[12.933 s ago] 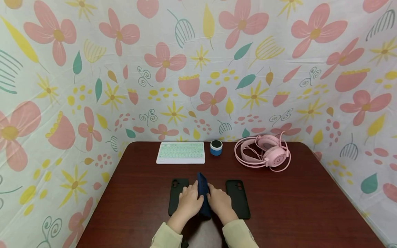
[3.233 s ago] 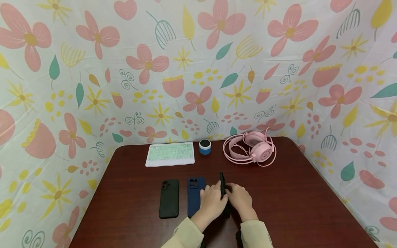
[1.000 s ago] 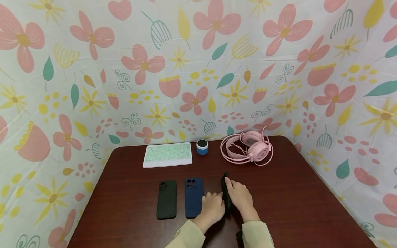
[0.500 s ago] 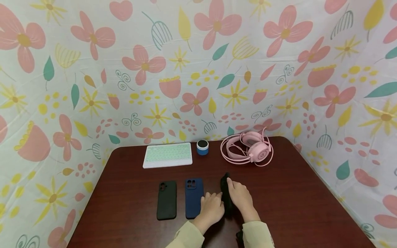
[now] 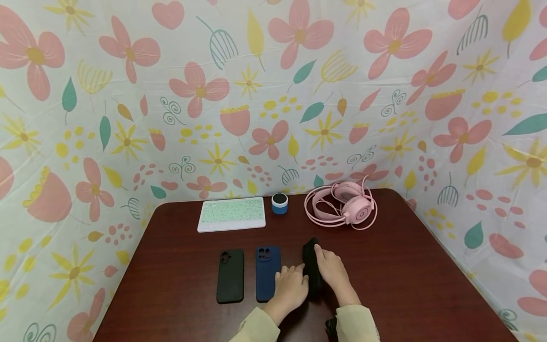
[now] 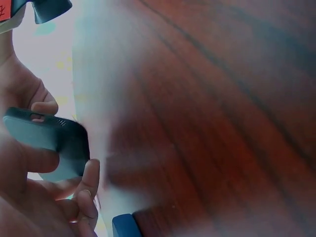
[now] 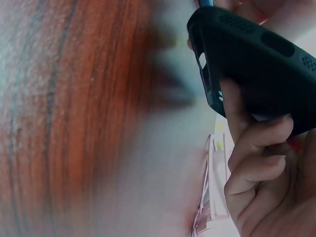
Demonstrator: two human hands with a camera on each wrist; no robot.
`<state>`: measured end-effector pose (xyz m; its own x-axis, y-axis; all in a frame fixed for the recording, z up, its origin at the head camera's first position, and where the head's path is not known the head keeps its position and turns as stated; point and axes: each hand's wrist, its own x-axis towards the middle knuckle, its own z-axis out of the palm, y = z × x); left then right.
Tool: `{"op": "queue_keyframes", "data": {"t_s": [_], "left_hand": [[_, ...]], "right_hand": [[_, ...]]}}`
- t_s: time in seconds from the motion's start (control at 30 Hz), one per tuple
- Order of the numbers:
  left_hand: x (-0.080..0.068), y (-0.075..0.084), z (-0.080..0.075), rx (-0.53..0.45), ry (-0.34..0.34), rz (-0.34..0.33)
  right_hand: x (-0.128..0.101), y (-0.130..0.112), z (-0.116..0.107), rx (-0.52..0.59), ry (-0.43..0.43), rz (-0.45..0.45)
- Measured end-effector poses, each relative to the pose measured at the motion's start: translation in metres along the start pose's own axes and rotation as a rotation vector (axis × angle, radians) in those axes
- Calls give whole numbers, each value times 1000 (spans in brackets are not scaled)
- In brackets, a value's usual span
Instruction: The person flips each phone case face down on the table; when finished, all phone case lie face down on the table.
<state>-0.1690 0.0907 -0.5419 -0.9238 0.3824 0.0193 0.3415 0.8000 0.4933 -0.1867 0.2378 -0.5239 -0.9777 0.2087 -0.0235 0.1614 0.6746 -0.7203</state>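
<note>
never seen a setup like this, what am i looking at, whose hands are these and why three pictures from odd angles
There is no machine: a person works with bare hands and wears three cameras. The wide picture comes from the head, looking down at a dark wooden table. The two blurry close-ups come from the wrists, each watching its own hand.

The left hand and right hand together hold a black phone case tilted up on its edge; the wrist views show fingers curled round it. Left of it a blue phone case and another black case lie flat. At the back are a small keyboard, a blue speaker and pink headphones.
</note>
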Motion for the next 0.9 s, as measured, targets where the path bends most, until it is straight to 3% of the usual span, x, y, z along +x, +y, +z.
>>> {"op": "queue_keyframes", "data": {"t_s": [0.5, 0.9], "left_hand": [[-4, 2, -2, -101, 7, -14], [-2, -3, 2, -140, 21, -56]], "right_hand": [[-1, 3, -2, 52, -13, 13], [2, 8, 2, 62, 39, -32]]}}
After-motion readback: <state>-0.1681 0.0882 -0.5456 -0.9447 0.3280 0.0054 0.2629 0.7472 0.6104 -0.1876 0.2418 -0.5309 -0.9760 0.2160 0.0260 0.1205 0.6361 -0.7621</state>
